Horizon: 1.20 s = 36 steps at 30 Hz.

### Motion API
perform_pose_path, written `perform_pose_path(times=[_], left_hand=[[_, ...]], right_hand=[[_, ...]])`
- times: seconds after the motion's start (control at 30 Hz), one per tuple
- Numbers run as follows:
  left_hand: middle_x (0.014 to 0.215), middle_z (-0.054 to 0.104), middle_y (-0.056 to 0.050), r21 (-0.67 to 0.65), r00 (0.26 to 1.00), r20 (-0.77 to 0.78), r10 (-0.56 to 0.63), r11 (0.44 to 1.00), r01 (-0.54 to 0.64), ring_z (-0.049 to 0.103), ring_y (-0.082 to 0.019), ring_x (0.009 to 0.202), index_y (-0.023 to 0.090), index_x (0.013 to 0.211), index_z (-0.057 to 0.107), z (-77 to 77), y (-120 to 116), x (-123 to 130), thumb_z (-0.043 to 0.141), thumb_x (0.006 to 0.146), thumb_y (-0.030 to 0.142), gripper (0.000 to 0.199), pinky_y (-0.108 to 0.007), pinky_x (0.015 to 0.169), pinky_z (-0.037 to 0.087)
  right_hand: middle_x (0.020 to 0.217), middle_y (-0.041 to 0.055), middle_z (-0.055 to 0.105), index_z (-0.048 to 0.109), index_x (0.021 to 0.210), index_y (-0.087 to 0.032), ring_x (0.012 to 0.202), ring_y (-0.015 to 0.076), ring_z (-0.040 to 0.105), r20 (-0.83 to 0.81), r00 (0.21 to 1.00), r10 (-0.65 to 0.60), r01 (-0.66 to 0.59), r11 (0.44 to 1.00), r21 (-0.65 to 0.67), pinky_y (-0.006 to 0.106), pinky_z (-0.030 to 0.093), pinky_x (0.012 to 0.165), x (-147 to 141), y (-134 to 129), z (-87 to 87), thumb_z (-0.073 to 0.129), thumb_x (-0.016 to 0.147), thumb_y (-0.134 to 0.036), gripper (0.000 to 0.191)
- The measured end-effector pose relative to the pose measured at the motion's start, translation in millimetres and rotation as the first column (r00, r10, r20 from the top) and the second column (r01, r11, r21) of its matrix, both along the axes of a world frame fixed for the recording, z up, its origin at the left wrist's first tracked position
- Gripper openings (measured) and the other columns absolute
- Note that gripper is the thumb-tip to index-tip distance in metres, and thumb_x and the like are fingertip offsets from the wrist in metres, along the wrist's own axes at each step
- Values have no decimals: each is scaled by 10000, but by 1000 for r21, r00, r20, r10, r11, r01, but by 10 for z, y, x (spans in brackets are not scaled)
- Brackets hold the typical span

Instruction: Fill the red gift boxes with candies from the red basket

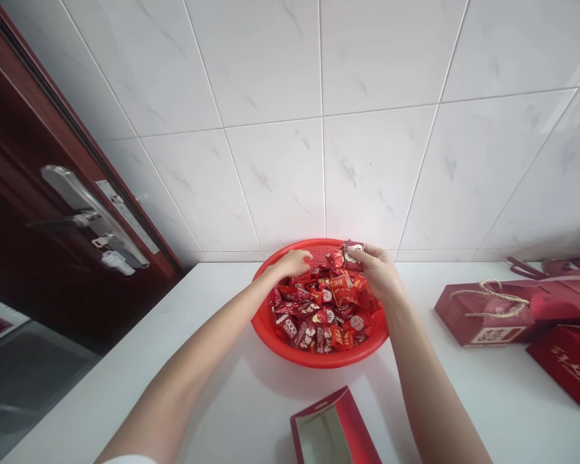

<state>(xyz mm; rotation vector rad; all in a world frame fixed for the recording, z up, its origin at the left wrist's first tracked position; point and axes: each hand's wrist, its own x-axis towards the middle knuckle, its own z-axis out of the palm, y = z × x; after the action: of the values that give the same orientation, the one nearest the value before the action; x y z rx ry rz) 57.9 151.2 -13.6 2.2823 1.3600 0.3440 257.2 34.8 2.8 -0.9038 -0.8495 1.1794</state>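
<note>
A red plastic basket [319, 361] stands on the white table against the tiled wall, with many red wrapped candies [314, 312] in it. Over the basket's back right rim, my right hand [377, 270] pinches a dark red candy packet [353, 255] between thumb and fingers. My left hand [294, 263] is inside the back left of the basket, just above the candies; its fingers are bent, and what they hold, if anything, is hidden. In front of the basket lies an open red box [323, 435], its pale inside showing.
Closed red gift boxes [493, 316] with rope handles stand on the right of the white table [222, 374]. Another dark red box [568, 364] lies at the right edge. On the left is a dark red door [24, 167] with a metal handle and keys.
</note>
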Motion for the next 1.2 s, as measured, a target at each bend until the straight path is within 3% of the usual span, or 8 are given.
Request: perform_pose_path(times=[0.2, 0.37, 0.5, 0.63, 0.77, 0.93, 1.1, 1.2], left_hand=[[1228, 665, -96, -21, 953, -302, -13, 1000, 6, 659, -233, 1086, 168, 1183, 660, -193, 56, 206, 647, 980, 335, 264, -448, 944, 566], [1210, 667, -95, -2, 950, -312, 30, 999, -32, 660, -231, 1071, 160, 1176, 658, -166, -25, 241, 647, 979, 340, 268, -447, 933, 567], [1085, 689, -73, 45, 986, -145, 87, 996, -81, 671, -204, 963, 146, 1087, 666, 14, -58, 183, 644, 978, 345, 229, -415, 877, 573], [980, 709, -50, 81, 985, 162, 67, 993, -81, 673, -184, 899, 154, 982, 646, 185, -152, 137, 617, 964, 271, 122, -352, 862, 546], [981, 724, -49, 63, 899, 439, -5, 998, -25, 687, -179, 890, 179, 1062, 598, 267, -460, 29, 603, 944, 326, 189, -300, 835, 533], [982, 725, -46, -31, 751, 660, 29, 999, -12, 715, -208, 885, 214, 1335, 519, 356, -989, -117, 684, 881, 446, 536, -311, 802, 541], [1072, 754, -117, -109, 655, 750, 93, 994, -17, 716, -273, 973, 151, 1148, 698, 473, -1348, -157, 810, 759, 501, 535, -358, 866, 550], [981, 771, -106, -106, 614, 782, 106, 994, -36, 722, -258, 911, 135, 1029, 733, 522, -1490, -177, 842, 726, 489, 479, -346, 844, 558]], right_hand=[[736, 16, 709, 743, 754, -175, 665, 150, 658, 51, 999, -6, 6, 1000, -13, 294, 550, 676, -2, -7, 1, 871, 578, -400, 313], [725, 2, 703, 757, 764, -176, 645, 134, 641, 61, 998, -15, 16, 1000, -21, 274, 536, 650, 2, -6, -5, 873, 560, -391, 318], [719, 2, 704, 756, 742, -173, 638, 127, 632, 57, 998, -11, 12, 1000, -19, 264, 528, 638, 5, -4, -5, 871, 555, -385, 306], [714, -1, 706, 767, 781, -176, 627, 125, 626, 49, 999, 5, -5, 1000, -10, 268, 530, 644, 2, -11, 4, 869, 565, -391, 321], [723, 7, 712, 758, 753, -173, 652, 131, 638, 55, 997, 52, -53, 998, 18, 265, 537, 659, -13, -50, 41, 874, 588, -412, 312], [746, 31, 729, 760, 782, -163, 663, 162, 662, 93, 983, 158, -161, 987, 26, 296, 555, 662, -20, -172, 183, 897, 601, -428, 349], [753, 22, 712, 750, 746, -165, 695, 143, 647, 203, 952, 228, -245, 967, 65, 263, 549, 661, 0, -347, 370, 909, 618, -446, 347], [770, 20, 702, 760, 765, -166, 733, 137, 642, 257, 930, 261, -292, 952, 91, 248, 548, 677, 1, -463, 469, 898, 653, -449, 334]])
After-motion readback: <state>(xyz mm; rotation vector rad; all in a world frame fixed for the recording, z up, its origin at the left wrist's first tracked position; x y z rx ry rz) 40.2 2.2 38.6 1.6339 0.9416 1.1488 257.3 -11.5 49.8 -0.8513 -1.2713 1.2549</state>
